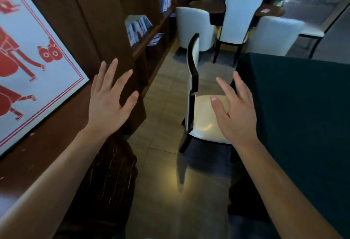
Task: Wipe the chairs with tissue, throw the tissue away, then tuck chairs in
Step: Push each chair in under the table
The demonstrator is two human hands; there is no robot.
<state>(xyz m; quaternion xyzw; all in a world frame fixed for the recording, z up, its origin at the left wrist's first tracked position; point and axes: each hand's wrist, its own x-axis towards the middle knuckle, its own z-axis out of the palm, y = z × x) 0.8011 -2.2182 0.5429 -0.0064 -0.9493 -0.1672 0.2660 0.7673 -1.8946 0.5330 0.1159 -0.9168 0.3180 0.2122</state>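
A chair point(202, 117) with a cream seat and a dark wooden frame stands side-on in the aisle, its seat facing the table covered in dark green cloth point(303, 106) on the right. My left hand point(109, 96) is raised in the air left of the chair with fingers spread, holding nothing. My right hand point(236, 110) hovers in front of the chair's seat, fingers straight and apart, also holding nothing. No tissue is in view.
A dark wooden bookshelf point(144, 36) with booklets runs along the left, with a red-and-white poster point(28, 64) beside it. Three more white chairs point(240, 17) and a dark round table point(208, 6) stand farther back. The tiled floor point(170, 163) forms a narrow aisle.
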